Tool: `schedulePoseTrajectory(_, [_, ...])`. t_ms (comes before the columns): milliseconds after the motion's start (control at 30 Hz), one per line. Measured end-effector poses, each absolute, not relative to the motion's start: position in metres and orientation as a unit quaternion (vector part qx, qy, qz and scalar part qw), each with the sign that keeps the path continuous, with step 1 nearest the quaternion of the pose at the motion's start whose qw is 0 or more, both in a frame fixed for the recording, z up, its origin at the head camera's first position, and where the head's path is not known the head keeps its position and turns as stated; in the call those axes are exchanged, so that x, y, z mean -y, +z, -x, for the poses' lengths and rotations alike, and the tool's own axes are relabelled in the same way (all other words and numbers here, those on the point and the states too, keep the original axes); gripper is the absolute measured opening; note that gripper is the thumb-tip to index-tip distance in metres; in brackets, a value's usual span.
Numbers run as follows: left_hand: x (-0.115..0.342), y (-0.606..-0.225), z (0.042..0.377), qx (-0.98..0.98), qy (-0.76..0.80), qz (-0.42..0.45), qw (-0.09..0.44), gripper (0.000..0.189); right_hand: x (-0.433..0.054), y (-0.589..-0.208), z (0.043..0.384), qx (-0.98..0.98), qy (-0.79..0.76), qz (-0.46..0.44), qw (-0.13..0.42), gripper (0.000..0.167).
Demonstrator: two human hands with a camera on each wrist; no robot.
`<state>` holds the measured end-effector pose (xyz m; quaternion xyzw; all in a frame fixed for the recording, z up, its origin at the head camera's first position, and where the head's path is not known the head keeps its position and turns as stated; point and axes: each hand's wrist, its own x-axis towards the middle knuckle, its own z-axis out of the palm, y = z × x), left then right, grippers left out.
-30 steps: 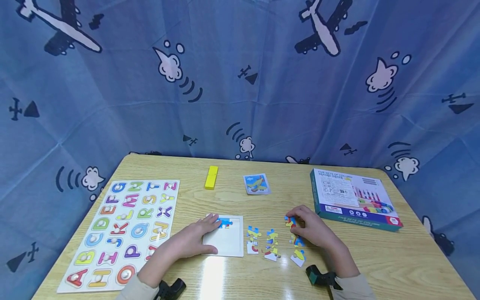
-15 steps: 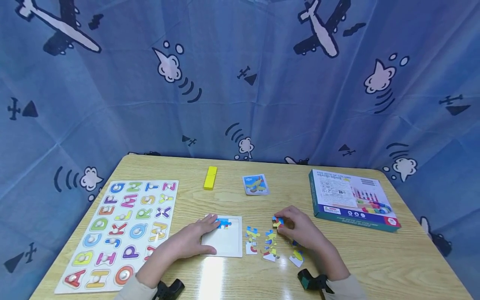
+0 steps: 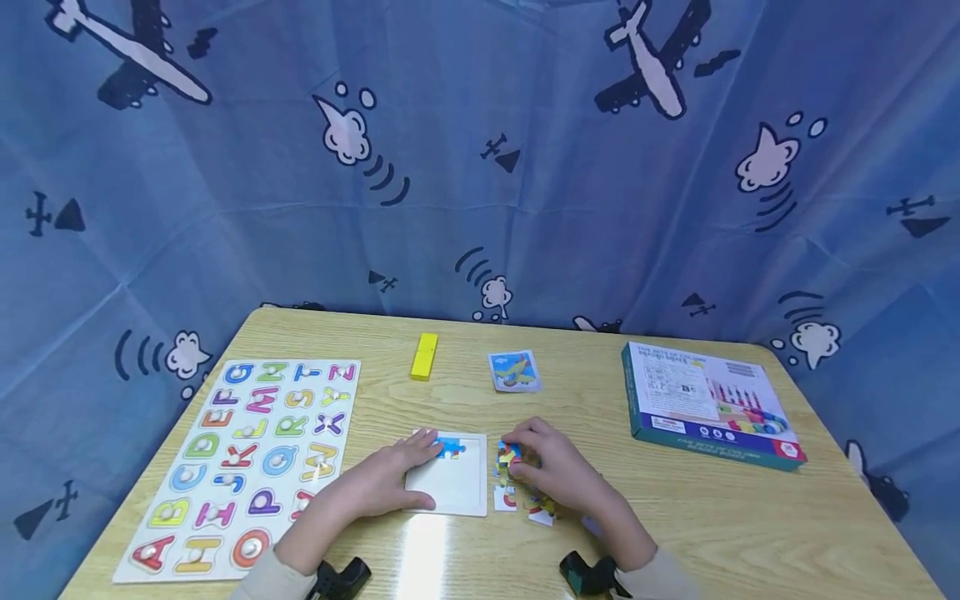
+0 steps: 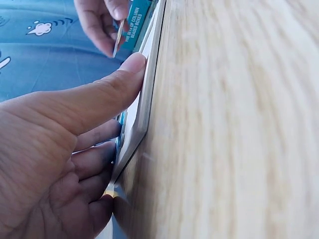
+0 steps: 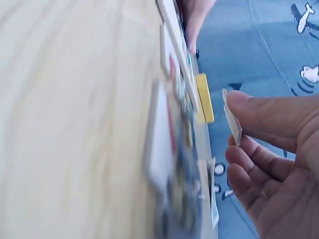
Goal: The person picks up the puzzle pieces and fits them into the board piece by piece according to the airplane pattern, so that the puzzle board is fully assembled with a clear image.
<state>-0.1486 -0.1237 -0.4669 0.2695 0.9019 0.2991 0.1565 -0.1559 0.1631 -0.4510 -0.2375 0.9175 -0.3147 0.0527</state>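
Note:
My left hand (image 3: 382, 479) rests on the left side of a white puzzle tray (image 3: 461, 492), its fingers along the upper left and its thumb on the near edge. Joined blue puzzle pieces (image 3: 452, 448) lie in the tray's top part, partly under the fingertips. My right hand (image 3: 558, 469) pinches a blue, red and yellow puzzle piece (image 3: 508, 454) between thumb and fingers, just right of the tray; in the right wrist view this puzzle piece (image 5: 233, 121) is edge-on, clear of the table. Loose puzzle pieces (image 3: 505, 499) lie below the right hand, some hidden by it.
Left stands a white alphabet board (image 3: 251, 433) with coloured letters. Behind the tray lie a yellow block (image 3: 423, 357) and a small airplane picture card (image 3: 514, 371). A green-sided box (image 3: 708, 402) sits at the back right, before a blue curtain (image 3: 420, 208).
My right hand has lifted the puzzle piece from the right-hand column and carried it left, over the loose pieces, to beside the tray. The left hand has stayed on the tray.

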Motion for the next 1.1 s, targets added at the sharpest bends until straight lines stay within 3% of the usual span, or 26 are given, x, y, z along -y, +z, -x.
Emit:
schedulePoseTrajectory(500, [0.124,-0.468,0.148,-0.902,0.294,-0.272,0.162,0.077,-0.113,-0.454,0.166,-0.920,-0.294,0.248,0.073,0.033])
schedulePoseTrajectory(1100, [0.124,-0.467,0.149,-0.903,0.291,-0.273,0.160,0.077,-0.101,-0.462,0.168,-0.936,-0.246,0.250,0.044,0.030])
